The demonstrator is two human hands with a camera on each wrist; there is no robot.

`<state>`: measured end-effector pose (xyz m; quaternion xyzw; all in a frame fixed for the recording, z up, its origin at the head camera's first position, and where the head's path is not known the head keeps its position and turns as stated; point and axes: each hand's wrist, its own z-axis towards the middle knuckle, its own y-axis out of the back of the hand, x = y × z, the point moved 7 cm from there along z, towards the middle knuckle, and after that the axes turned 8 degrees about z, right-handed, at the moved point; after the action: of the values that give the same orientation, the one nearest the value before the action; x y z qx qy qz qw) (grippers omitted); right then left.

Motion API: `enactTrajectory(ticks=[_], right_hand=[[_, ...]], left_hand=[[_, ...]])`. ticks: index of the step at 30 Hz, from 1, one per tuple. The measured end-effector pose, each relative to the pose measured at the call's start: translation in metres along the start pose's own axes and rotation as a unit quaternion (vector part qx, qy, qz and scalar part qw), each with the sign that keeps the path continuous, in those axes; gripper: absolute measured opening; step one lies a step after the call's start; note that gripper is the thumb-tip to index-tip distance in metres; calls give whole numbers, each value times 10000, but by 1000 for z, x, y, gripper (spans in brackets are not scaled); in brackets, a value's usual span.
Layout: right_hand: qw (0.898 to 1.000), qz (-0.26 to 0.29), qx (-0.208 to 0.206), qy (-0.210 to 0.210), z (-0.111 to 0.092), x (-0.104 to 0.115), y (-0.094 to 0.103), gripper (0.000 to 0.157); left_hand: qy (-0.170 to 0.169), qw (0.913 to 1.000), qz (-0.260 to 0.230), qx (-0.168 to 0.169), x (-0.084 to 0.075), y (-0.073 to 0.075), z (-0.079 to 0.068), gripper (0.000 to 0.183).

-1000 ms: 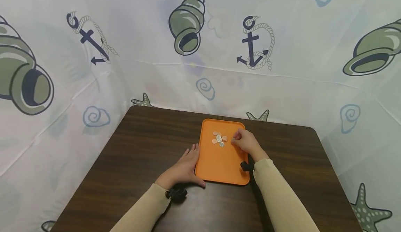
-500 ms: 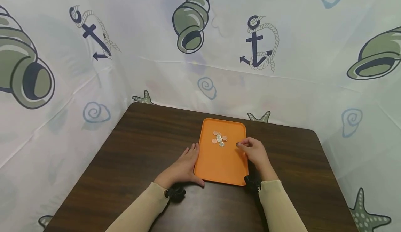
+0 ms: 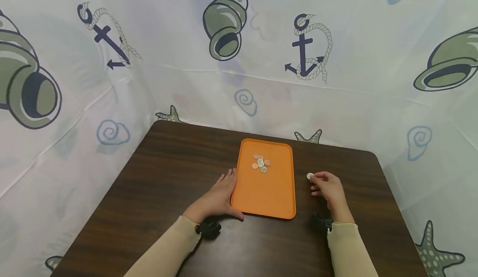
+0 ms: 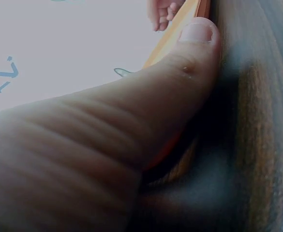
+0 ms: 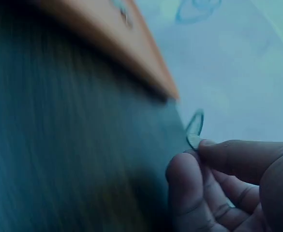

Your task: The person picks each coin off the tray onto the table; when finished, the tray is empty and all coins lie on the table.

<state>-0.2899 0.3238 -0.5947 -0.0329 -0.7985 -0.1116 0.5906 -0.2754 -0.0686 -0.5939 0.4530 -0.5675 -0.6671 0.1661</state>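
Note:
An orange tray (image 3: 265,194) lies on the dark wooden table, with several copper and silver coins (image 3: 260,162) clustered in its far half. To the right of the tray, my right hand (image 3: 330,189) pinches a silver coin (image 3: 310,176) between thumb and fingertip, over the table. The same coin (image 5: 194,141) shows at the fingertips in the right wrist view. My left hand (image 3: 218,196) rests along the tray's near left corner, fingers straight and thumb spread along the near edge. In the left wrist view its thumb (image 4: 180,82) hides much of the tray's rim (image 4: 172,38).
The dark wooden table (image 3: 164,173) extends on both sides of the tray. A pale cloth (image 3: 179,90) printed with shells, anchors and starfish hangs behind and beside it. Black camera straps (image 3: 209,228) sit at both wrists.
My right hand has moved rightward from over the tray to above the table, with the coin between its fingers. My left hand stays at the tray's corner.

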Motion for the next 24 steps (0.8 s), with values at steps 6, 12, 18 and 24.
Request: enactTrajectory(ticks=[6,12,18,24], right_hand=[[9998,-210,-63,34,16,-11,20,41],[9971,-693,-181,240,23,-10,11,34],[9952,-777,-442,393,24,-5,10,32],[9944,-874,-479,364,25,-8,15,32]], left_hand=[[-47,10000,6,41,0,-4,3,158],[41,9999,118,71,6,0,5,159],[115,9999,-25,32,8,1,9,157],[92,9996,-254,81,6,-2,10,155]])
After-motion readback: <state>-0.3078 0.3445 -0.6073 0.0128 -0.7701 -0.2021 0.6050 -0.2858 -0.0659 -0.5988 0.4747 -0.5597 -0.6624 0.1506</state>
